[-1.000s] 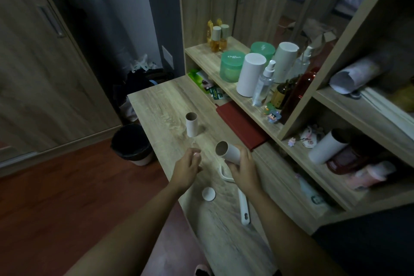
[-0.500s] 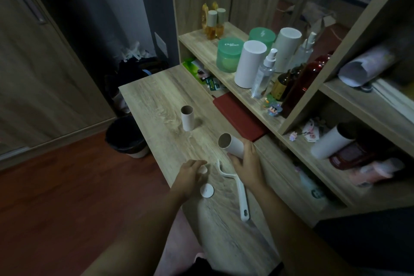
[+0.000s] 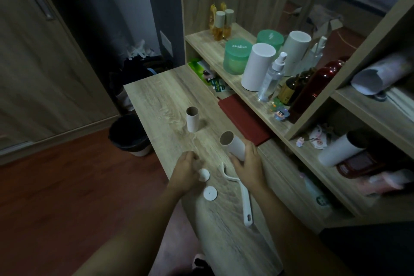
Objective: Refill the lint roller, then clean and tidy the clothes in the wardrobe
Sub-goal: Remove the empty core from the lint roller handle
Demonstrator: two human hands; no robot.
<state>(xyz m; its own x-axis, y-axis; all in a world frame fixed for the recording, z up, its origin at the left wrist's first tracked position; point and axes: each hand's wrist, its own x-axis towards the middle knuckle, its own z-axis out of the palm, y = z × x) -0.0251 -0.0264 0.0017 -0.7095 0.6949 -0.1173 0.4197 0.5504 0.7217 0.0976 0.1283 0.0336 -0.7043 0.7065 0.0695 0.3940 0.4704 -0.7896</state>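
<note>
At the front of the bench (image 3: 156,92), the right hand (image 3: 248,167) wraps its fingers round the refill roll (image 3: 234,148), which is tilted with its open end up. The left hand (image 3: 186,171) curls against one end cap (image 3: 204,174); whether it grips it I cannot tell. A second cap (image 3: 210,193) and the lint roller handle (image 3: 244,199) lie just beside. Best to seat a cap squarely in the roll's end before sliding it onto the handle. An empty core (image 3: 192,122) stands farther back, with a red notebook (image 3: 243,119) to the right; neither blocks the work.
</note>
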